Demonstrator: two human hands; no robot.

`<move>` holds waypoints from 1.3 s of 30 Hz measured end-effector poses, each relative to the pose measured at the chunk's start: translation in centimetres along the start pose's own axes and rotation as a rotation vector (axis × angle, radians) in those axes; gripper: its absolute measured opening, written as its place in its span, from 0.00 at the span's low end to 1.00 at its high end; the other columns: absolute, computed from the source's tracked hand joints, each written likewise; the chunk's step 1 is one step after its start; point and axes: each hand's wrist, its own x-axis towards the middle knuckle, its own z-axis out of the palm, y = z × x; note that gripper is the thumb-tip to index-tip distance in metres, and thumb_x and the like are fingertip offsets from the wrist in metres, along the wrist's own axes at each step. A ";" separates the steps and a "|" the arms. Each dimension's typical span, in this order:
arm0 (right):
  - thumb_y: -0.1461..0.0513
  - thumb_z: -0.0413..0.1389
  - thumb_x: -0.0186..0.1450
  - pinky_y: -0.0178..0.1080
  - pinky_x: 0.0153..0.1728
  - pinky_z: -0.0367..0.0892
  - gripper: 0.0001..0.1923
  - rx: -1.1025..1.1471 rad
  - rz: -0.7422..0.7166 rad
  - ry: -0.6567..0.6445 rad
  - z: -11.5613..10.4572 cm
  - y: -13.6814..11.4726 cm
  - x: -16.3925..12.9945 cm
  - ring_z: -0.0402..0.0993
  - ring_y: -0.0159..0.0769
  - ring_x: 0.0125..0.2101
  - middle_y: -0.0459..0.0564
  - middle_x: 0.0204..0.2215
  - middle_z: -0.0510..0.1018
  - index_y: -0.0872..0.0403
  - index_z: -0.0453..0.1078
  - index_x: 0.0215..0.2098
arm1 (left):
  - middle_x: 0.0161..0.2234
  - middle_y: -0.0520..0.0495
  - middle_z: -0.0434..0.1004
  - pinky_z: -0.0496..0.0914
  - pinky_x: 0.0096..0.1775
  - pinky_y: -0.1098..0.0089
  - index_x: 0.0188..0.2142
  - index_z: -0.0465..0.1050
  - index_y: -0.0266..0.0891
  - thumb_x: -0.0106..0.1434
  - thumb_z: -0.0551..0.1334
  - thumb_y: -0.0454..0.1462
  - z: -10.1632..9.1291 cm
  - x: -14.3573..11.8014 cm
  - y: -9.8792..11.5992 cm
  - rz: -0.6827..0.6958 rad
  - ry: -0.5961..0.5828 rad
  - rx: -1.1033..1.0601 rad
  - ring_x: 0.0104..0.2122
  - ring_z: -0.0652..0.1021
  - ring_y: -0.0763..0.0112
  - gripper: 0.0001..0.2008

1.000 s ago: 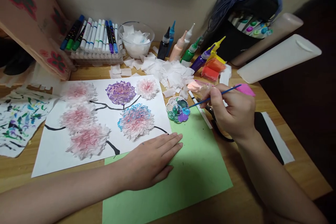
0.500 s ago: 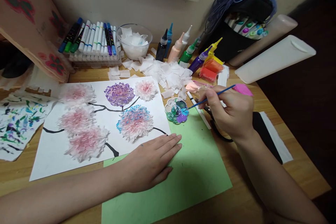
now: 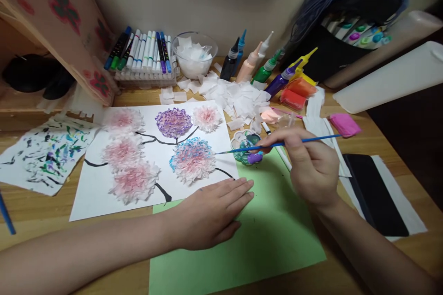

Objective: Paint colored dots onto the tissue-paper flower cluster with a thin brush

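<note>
My right hand (image 3: 309,166) is closed around a blue paintbrush (image 3: 270,145), its tip at the right edge of a paper flower (image 3: 194,161) with blue-painted upper petals. My left hand (image 3: 214,212) lies flat, fingers stretched out, over the green sheet (image 3: 277,235) and the lower edge of the white paper (image 3: 93,200). On that paper are several pink-and-white ruffled flowers (image 3: 134,182), a purple-edged one (image 3: 173,123) and black painted stems. A flower-shaped paint palette (image 3: 238,140) with green, blue and purple paint sits partly behind the brush.
Behind the paper lie white tissue pieces (image 3: 238,97), with a glass bowl (image 3: 195,67), markers (image 3: 148,50) and paint bottles (image 3: 265,71) further back. At right are a black phone-like slab (image 3: 375,196) and a pink packet (image 3: 345,125). A paint-smeared cloth (image 3: 51,147) lies left.
The brush tip has moved left from the palette to the blue-edged flower, carried by my right hand. My left hand stays flat on the sheets. The camera view has shifted leftward.
</note>
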 end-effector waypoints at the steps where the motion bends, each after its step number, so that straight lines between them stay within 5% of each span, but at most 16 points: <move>1: 0.62 0.47 0.71 0.33 0.36 0.72 0.14 0.002 0.002 -0.014 0.2 0.1 -0.1 0.77 0.30 0.33 0.45 0.31 0.80 0.51 0.75 0.35 | 0.66 0.33 0.55 0.59 0.63 0.56 0.63 0.57 0.27 0.68 0.53 0.36 0.0 0.0 0.0 0.001 0.004 -0.008 0.65 0.59 0.53 0.25; 20: 0.60 0.48 0.71 0.37 0.34 0.72 0.16 -0.032 -0.029 -0.091 0.5 0.7 -0.3 0.77 0.34 0.33 0.47 0.31 0.81 0.50 0.77 0.34 | 0.67 0.33 0.53 0.59 0.63 0.55 0.64 0.56 0.28 0.68 0.53 0.36 0.1 -0.1 0.0 0.006 0.016 -0.045 0.65 0.60 0.52 0.26; 26: 0.60 0.47 0.71 0.39 0.34 0.70 0.17 0.059 0.010 0.109 0.6 0.5 -0.5 0.76 0.36 0.33 0.47 0.29 0.80 0.49 0.77 0.32 | 0.67 0.34 0.54 0.59 0.63 0.57 0.64 0.55 0.29 0.68 0.53 0.36 0.1 -0.1 0.0 0.009 0.016 -0.035 0.65 0.60 0.54 0.26; 32: 0.61 0.46 0.71 0.39 0.35 0.72 0.17 -0.054 -0.051 -0.061 0.8 0.5 -0.6 0.77 0.35 0.33 0.48 0.31 0.81 0.49 0.76 0.34 | 0.67 0.33 0.54 0.58 0.64 0.57 0.63 0.56 0.27 0.68 0.53 0.36 0.0 -0.2 0.0 0.012 0.017 -0.030 0.65 0.60 0.53 0.26; 39: 0.62 0.47 0.71 0.40 0.37 0.71 0.15 -0.050 -0.046 -0.005 0.7 0.5 -0.6 0.77 0.36 0.34 0.48 0.32 0.80 0.50 0.76 0.35 | 0.67 0.32 0.54 0.59 0.63 0.55 0.63 0.56 0.28 0.68 0.54 0.36 0.0 -0.2 0.0 0.008 0.020 -0.045 0.64 0.61 0.52 0.26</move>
